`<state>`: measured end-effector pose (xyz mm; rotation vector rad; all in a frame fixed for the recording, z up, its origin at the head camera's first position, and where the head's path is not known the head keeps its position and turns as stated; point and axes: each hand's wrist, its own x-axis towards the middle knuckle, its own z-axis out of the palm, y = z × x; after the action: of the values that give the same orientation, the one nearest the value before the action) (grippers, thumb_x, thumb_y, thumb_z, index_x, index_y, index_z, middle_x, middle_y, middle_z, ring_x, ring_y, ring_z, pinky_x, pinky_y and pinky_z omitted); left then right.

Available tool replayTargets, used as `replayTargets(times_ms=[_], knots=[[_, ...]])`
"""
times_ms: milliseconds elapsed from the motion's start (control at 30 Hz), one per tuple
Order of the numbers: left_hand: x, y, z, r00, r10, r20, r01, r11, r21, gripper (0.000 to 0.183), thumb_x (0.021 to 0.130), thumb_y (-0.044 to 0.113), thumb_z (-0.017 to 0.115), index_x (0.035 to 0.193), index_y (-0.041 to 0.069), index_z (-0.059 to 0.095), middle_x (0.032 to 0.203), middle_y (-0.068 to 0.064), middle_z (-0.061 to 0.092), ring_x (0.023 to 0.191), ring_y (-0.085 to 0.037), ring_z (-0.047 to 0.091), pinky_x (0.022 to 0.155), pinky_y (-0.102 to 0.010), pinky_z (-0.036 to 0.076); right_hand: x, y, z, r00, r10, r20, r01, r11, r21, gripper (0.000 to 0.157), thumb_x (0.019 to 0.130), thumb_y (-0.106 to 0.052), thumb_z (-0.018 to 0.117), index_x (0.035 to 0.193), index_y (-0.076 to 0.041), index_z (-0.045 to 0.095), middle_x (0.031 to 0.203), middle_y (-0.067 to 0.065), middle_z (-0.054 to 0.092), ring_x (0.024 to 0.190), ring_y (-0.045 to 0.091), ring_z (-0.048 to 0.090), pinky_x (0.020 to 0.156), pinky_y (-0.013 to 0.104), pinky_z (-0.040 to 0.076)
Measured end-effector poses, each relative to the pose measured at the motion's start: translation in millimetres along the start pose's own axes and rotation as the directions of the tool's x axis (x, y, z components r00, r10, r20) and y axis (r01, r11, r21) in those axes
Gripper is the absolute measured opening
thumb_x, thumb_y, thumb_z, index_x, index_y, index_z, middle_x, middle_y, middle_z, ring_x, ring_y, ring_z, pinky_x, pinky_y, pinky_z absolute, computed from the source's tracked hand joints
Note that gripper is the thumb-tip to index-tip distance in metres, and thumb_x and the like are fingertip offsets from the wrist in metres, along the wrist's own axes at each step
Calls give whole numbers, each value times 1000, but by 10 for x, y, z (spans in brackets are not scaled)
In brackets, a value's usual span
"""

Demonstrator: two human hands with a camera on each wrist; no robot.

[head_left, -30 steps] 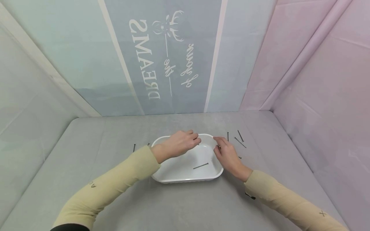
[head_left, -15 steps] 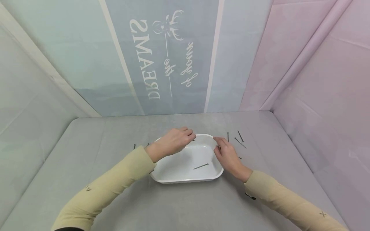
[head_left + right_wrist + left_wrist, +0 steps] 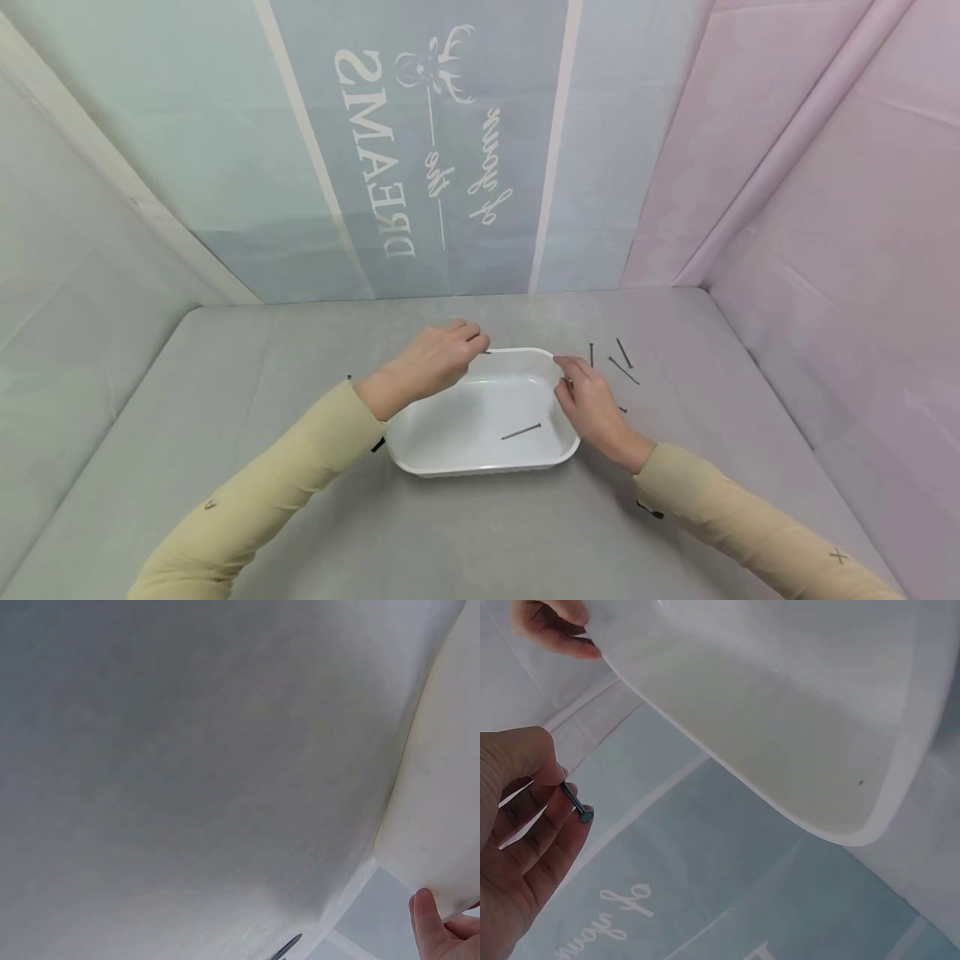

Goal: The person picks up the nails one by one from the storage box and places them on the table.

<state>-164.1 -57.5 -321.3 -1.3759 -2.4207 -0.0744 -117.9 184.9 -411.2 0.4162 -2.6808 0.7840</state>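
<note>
My left hand (image 3: 435, 358) pinches a nail (image 3: 576, 802) between thumb and fingers, its flat head poking out in the left wrist view. In the head view the hand hangs over the far left part of a white tray (image 3: 480, 468), with a bit of the nail showing by the far rim. My right hand (image 3: 592, 408) grips the tray's right rim, thumb on the inside; the right wrist view shows that hand (image 3: 442, 930) at the tray's corner too. One dark nail (image 3: 521, 431) lies on the tray floor.
Right of the tray, several loose nails (image 3: 624, 371) lie on the grey padded surface (image 3: 480, 533). Another nail (image 3: 349, 377) peeks out at the left, mostly hidden by the sleeve. Fabric walls (image 3: 645, 150) stand at the back and both sides.
My left hand has moved left and away from me, from over the tray's middle toward its far left, still holding the nail. The right hand keeps its place on the rim.
</note>
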Motion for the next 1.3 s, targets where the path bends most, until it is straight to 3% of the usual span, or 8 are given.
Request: replayTargets(times_ms=[367, 700, 867, 1067, 1300], knots=[[24, -37, -89, 995, -99, -21, 98, 993, -73, 23, 73, -9, 60, 88, 8, 62, 81, -2, 58, 73, -18, 56, 52, -25, 45, 103, 79, -63, 999, -15, 35, 14, 1000, 14, 35, 84, 2, 51, 118, 7, 53, 113, 19, 56, 83, 19, 60, 64, 23, 52], [-14, -55, -118, 983, -143, -114, 132, 987, -96, 26, 70, -12, 60, 87, 7, 61, 81, -3, 59, 72, -18, 57, 44, -23, 39, 144, 112, -90, 999, -12, 52, 11, 1000, 22, 35, 85, 2, 50, 119, 6, 52, 114, 18, 55, 83, 19, 59, 65, 23, 52], [-43, -81, -145, 977, -171, -131, 152, 978, -140, 27, 66, -13, 58, 85, 6, 61, 80, -3, 59, 70, -17, 55, 48, -23, 41, 153, 120, -100, 998, -15, 57, 14, 1000, 21, 35, 84, 2, 50, 119, 7, 52, 114, 19, 55, 83, 19, 60, 65, 22, 52], [-108, -112, -205, 962, -216, -170, 183, 965, -190, 26, 66, -13, 58, 84, 5, 60, 78, -4, 58, 66, -16, 53, 51, -24, 43, 151, 125, -98, 998, -14, 55, 12, 1000, 24, 35, 84, 2, 50, 119, 6, 52, 113, 18, 55, 83, 19, 60, 64, 22, 52], [-212, -151, -249, 937, -319, -142, 275, 925, -263, 26, 67, -12, 60, 87, 4, 59, 81, -4, 60, 67, -15, 56, 54, -25, 45, 138, 138, -81, 999, -21, 50, 20, 1000, 18, 35, 84, 2, 51, 119, 7, 52, 114, 19, 55, 84, 19, 60, 65, 22, 52]])
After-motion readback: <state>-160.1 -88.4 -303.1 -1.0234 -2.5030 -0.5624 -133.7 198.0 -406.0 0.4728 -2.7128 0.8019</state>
